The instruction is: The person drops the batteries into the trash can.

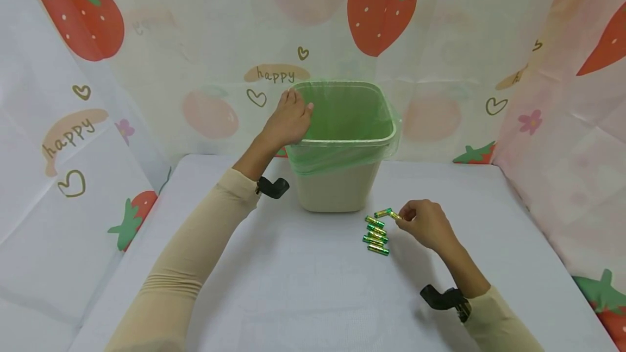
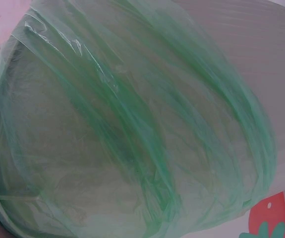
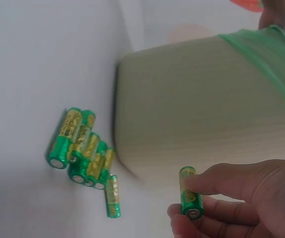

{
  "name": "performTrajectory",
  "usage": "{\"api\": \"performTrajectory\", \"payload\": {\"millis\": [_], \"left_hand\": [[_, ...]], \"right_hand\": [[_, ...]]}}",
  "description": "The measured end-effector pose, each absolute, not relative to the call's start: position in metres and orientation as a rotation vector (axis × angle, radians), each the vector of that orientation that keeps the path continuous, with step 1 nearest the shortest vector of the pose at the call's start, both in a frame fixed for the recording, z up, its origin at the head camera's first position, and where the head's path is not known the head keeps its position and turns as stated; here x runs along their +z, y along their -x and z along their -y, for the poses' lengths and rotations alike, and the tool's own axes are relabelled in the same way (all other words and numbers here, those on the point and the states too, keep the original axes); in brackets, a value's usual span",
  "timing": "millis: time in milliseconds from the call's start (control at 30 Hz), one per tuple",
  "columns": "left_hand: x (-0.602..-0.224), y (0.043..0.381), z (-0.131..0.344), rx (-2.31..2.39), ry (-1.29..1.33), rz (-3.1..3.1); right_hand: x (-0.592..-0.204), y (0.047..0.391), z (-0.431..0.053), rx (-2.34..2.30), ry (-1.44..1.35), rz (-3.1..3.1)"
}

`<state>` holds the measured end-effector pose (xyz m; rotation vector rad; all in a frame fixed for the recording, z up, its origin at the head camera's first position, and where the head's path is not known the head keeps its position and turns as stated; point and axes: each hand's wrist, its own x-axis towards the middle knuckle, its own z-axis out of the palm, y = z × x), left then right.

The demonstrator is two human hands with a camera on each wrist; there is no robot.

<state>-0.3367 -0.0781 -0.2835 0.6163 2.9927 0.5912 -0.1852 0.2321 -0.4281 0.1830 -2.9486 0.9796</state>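
A cream-coloured trash bin (image 1: 337, 194) stands upright on the table, lined with a thin green plastic bag (image 1: 332, 161) folded over its rim. My left hand (image 1: 292, 118) grips the bin's left rim through the bag; in the left wrist view the bag fills most of the picture and only a sliver of hand shows. Between thumb and fingers my right hand (image 1: 429, 226) pinches a green and gold battery (image 3: 191, 193), just right of the bin's base. Several like batteries (image 1: 376, 240) lie in a loose row in front of the bin, with one battery (image 3: 113, 196) apart from the cluster.
The white-covered table (image 1: 293, 287) runs under everything. A hanging cloth (image 1: 220, 26) printed with strawberries closes off the back, close behind the bin, and the sides. Black camera mounts sit on both wrists.
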Motion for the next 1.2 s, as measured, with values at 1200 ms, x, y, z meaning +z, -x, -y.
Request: {"api": "performTrajectory", "payload": {"millis": [1200], "left_hand": [[-0.284, 0.339, 0.078, 0.541, -0.652, -3.012]], "right_hand": [[-0.333, 0.164, -0.221, 0.970, -0.417, 2.834]]}}
